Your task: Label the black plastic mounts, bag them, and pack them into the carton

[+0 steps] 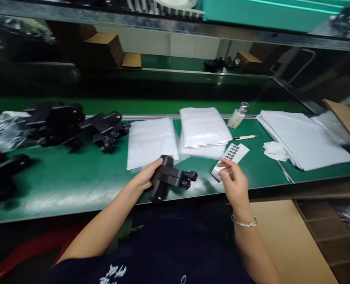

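Note:
My left hand (pixel 147 174) is wrapped round a black plastic bracket with knobs (pixel 170 176), held at the table's near edge. The bracket has a crossbar at one end and two dark knobs at the other, pointing right. My right hand (pixel 234 181), with a bracelet at the wrist, is at a white strip of labels with black marks (pixel 232 152). Its thumb and forefinger come together over the strip's lower end; whatever is between them is too small to make out. Stacked clear plastic bags (pixel 204 126) and a flatter pile of bags (pixel 151 142) lie behind the bracket.
Similar black brackets (pixel 105 128) stand on the green table's left side, beside crumpled plastic wrap (pixel 6 130). Toward the right are a small bottle (pixel 237 116), a craft knife (pixel 246 137), tweezers (pixel 285 172) and white foam sheets (pixel 308 138). A metal shelf edge (pixel 175 25) crosses overhead.

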Motion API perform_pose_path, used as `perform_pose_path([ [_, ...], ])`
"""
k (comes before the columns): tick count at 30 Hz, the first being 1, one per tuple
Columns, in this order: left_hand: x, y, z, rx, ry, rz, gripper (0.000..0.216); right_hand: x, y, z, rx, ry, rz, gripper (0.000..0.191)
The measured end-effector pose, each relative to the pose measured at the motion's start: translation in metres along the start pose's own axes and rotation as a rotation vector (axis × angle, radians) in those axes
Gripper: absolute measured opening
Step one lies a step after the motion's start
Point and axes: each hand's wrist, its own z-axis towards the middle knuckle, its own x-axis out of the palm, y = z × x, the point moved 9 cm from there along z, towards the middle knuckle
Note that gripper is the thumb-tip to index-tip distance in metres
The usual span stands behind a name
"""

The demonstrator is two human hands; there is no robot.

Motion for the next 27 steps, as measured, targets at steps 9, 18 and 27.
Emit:
perform_pose_path([
  [9, -0.02, -0.078, -0.006, 0.588, -0.475, 1.127, 0.053, -0.03, -0.114, 0.021, 0.362, -0.147, 0.031, 0.034],
  [18, 0.153, -0.039, 0.009, 0.584, 0.134, 0.896, 0.044, -0.029, -0.088, 0.001, 0.092, -0.251, 0.202, 0.022],
  [27, 0.213, 0.012, 0.059, 0.34, 0.345, 0.349, 0.031, -0.032, -0.094, -0.017, 0.098, -0.185, 0.249, 0.033],
])
